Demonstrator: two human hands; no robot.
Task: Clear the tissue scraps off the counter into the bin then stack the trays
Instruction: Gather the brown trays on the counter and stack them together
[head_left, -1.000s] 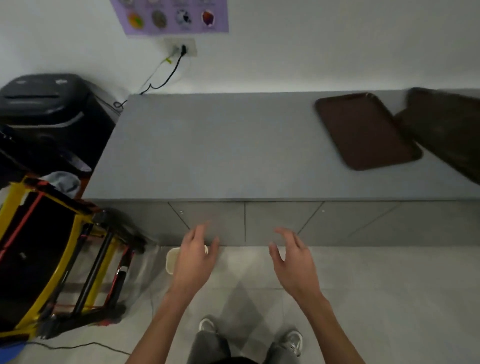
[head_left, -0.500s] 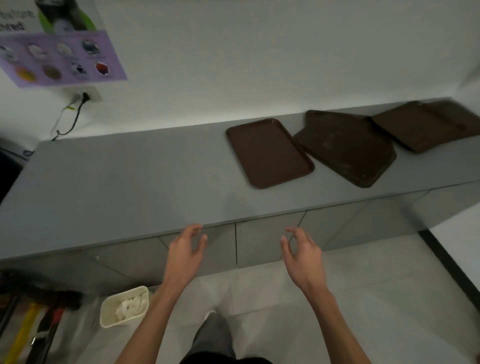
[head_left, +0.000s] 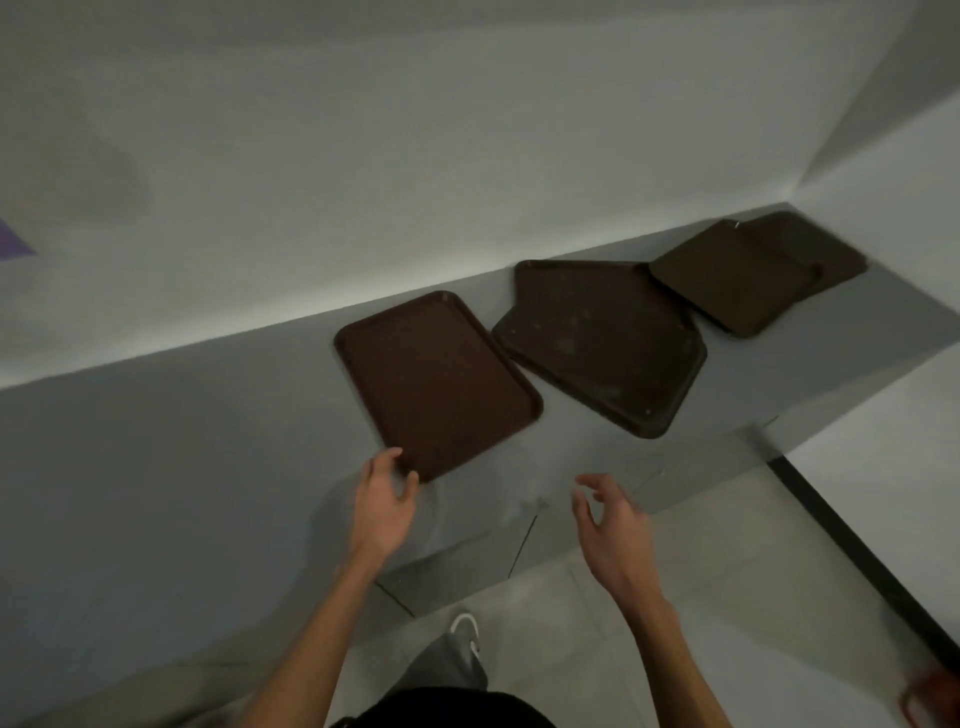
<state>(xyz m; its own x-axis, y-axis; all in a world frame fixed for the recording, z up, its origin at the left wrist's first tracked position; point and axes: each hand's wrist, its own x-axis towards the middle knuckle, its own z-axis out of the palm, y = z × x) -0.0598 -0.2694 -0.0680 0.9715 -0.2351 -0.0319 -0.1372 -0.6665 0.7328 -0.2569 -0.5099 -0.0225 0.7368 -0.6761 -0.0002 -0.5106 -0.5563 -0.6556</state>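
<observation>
On the grey bench (head_left: 156, 441), the left hand (head_left: 384, 506) touches the nearest brown tray's (head_left: 436, 384) corner, its grip open. Right hand (head_left: 613, 525) hovers beside it, grip open and empty.

White wall (head_left: 415, 156), grey tiled floor (head_left: 753, 597)

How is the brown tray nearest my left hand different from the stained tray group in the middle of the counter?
The nearest tray lies alone, flat on the counter; the middle trays are overlapped and skewed. The nearest tray looks clean, while the middle trays show pale spots. The left hand is at the nearest tray's front corner; no hand is near the middle trays, and the right hand is open and empty. Both are dark brown, rectangular, with rounded corners.
</observation>
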